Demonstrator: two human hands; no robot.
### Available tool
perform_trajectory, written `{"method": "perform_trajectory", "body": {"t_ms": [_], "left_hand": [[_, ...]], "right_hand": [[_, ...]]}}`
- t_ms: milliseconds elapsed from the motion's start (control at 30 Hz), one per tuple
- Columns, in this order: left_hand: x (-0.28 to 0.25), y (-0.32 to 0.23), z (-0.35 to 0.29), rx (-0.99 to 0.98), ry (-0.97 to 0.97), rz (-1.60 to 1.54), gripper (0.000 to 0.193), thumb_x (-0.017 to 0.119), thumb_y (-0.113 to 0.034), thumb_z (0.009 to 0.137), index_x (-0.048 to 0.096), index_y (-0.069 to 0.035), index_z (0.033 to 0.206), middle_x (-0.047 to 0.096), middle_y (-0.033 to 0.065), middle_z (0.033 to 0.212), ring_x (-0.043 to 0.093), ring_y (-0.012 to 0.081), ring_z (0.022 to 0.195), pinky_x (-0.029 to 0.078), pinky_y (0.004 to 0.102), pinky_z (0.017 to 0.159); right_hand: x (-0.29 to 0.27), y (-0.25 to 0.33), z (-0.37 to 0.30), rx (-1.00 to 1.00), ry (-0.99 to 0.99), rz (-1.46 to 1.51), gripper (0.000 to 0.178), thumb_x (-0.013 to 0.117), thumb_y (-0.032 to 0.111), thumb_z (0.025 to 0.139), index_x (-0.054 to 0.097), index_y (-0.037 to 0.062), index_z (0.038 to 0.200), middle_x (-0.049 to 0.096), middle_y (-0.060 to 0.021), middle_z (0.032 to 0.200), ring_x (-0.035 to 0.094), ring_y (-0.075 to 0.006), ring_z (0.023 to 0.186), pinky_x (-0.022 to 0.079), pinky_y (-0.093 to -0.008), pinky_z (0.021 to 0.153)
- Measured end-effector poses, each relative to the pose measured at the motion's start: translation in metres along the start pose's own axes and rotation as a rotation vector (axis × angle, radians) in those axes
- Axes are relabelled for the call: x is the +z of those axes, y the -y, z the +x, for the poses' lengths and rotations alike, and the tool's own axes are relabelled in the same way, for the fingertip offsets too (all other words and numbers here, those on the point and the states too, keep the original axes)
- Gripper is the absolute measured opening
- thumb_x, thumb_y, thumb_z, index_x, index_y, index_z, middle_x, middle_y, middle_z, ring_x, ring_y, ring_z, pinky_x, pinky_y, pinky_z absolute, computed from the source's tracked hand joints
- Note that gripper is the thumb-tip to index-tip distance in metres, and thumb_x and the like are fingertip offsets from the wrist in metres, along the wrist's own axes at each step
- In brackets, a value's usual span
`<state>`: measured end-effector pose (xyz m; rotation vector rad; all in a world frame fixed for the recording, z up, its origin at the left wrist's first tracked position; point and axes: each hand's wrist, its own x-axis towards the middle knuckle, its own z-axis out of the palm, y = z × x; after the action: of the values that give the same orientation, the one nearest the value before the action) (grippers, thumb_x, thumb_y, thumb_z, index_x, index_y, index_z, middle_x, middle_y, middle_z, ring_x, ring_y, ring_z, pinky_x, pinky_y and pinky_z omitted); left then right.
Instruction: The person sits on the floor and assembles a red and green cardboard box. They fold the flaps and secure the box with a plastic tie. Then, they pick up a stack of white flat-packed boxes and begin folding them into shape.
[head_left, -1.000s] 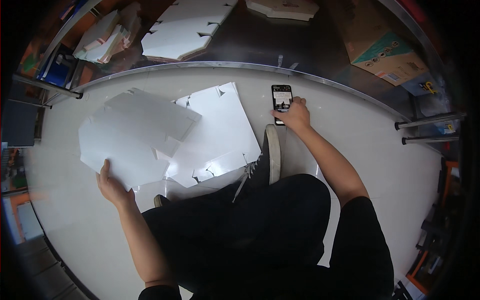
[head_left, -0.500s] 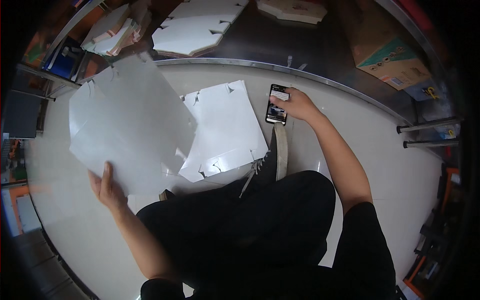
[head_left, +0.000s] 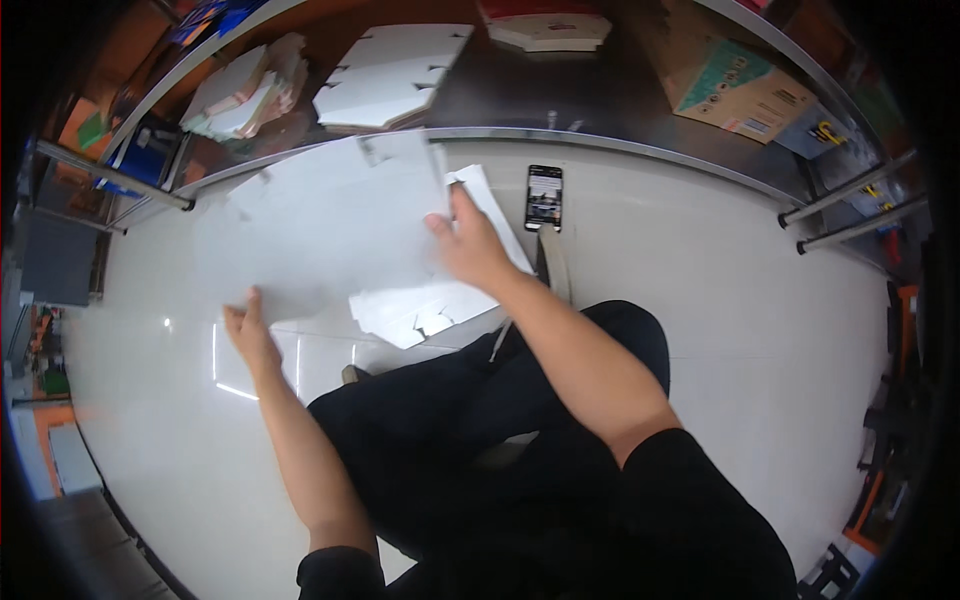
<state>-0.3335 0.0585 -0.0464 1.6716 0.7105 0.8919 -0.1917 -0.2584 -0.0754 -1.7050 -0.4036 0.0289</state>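
A white flat cardboard blank (head_left: 330,210) with notched edges is held up over the floor between my hands, blurred by motion. My left hand (head_left: 252,335) is closed on its near left edge, thumb up. At its right edge, my right hand (head_left: 472,245) grips it with the thumb on the upper face. Beneath it, partly covered, more white blanks (head_left: 425,308) with slotted edges lie on the floor. To their right a black phone (head_left: 543,198) rests with its screen lit, just beyond the toe of my shoe (head_left: 553,260).
A low dark shelf (head_left: 510,90) with a metal edge runs across the far side. On it are a stack of white blanks (head_left: 395,75), bundled card pieces (head_left: 250,90) and a brown carton (head_left: 745,90). Metal legs (head_left: 850,205) stand at right. My bent legs (head_left: 480,400) occupy the near side.
My right hand has left the phone and moved left onto the blank. The blank has swung rightward and turned, now spanning both hands. The head view has shifted slightly.
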Motion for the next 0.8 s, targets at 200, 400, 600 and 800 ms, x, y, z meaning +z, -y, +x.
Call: {"method": "perform_trajectory", "body": {"t_ms": [200, 400, 600, 800], "left_hand": [[0.038, 0.041, -0.012, -0.071, -0.004, -0.048, 0.033, 0.072, -0.007, 0.088, 0.054, 0.001, 0.114, 0.060, 0.0088, 0.108, 0.056, 0.0203, 0.099, 0.045, 0.0348, 0.092], [0.053, 0.059, -0.012, -0.351, 0.134, -0.053, 0.049, 0.067, -0.002, 0.082, 0.053, 0.000, 0.129, 0.060, 0.0119, 0.125, 0.055, 0.0246, 0.118, 0.040, 0.0370, 0.103], [0.057, 0.072, -0.013, -0.319, 0.079, 0.009, 0.048, 0.068, -0.003, 0.080, 0.054, -0.001, 0.126, 0.061, 0.0111, 0.120, 0.056, 0.0246, 0.114, 0.042, 0.0363, 0.101], [0.055, 0.074, -0.012, -0.348, 0.106, 0.036, 0.053, 0.069, -0.003, 0.079, 0.051, -0.002, 0.128, 0.061, 0.0128, 0.123, 0.056, 0.0265, 0.115, 0.042, 0.0381, 0.101]], "right_hand": [[0.012, -0.048, 0.022, 0.069, -0.083, 0.040, 0.045, 0.062, 0.016, 0.099, 0.039, 0.0019, 0.136, 0.060, -0.0215, 0.131, 0.060, -0.0308, 0.121, 0.045, -0.0402, 0.104], [0.010, -0.060, 0.020, 0.163, -0.070, 0.076, 0.054, 0.062, 0.018, 0.098, 0.034, -0.0014, 0.140, 0.059, -0.0302, 0.130, 0.059, -0.0440, 0.121, 0.045, -0.0468, 0.102], [0.012, -0.081, 0.013, 0.167, -0.030, 0.073, 0.060, 0.060, 0.016, 0.096, 0.028, -0.0041, 0.143, 0.049, -0.0317, 0.141, 0.049, -0.0424, 0.134, 0.037, -0.0443, 0.112], [0.010, -0.077, 0.016, 0.221, 0.022, 0.052, 0.063, 0.059, 0.016, 0.094, 0.027, -0.0030, 0.145, 0.045, -0.0318, 0.144, 0.045, -0.0427, 0.138, 0.035, -0.0428, 0.114]]}}
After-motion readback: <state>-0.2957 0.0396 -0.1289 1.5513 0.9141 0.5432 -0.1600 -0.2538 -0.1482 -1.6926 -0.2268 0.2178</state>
